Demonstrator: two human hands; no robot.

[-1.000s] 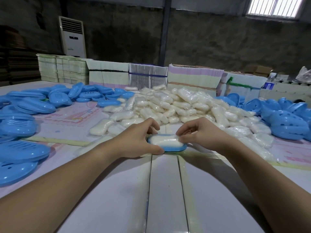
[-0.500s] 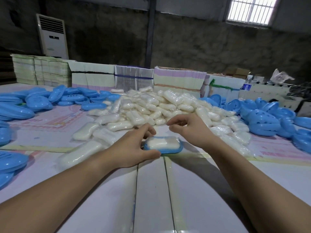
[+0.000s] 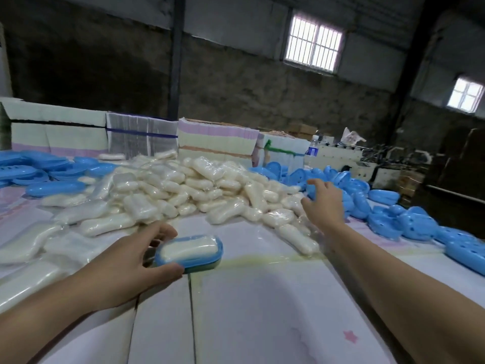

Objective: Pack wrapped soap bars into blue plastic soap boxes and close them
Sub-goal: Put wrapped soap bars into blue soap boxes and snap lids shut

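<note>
A blue soap box base [image 3: 202, 264] lies on the table in front of me with a wrapped white soap bar [image 3: 189, 249] in it and no lid on top. My left hand [image 3: 126, 266] holds the base at its left end, thumb on the near rim, fingers behind it. My right hand [image 3: 324, 203] is stretched far out to the right with fingers spread and holds nothing; it hovers at the edge of a heap of blue perforated box halves [image 3: 409, 222]. A big pile of wrapped soap bars [image 3: 189, 193] fills the middle of the table.
More blue box halves [image 3: 52, 172] lie at the far left. Stacks of flat cartons [image 3: 217, 143] line the back edge of the table, with a water bottle [image 3: 312, 151] beside them. Loose wrapped bars [image 3: 39, 248] lie at my left. The white table [image 3: 262, 311] spreads near me.
My right hand left the soap box and reached out right toward the blue halves. My left hand stayed on the box. The view swung to the right.
</note>
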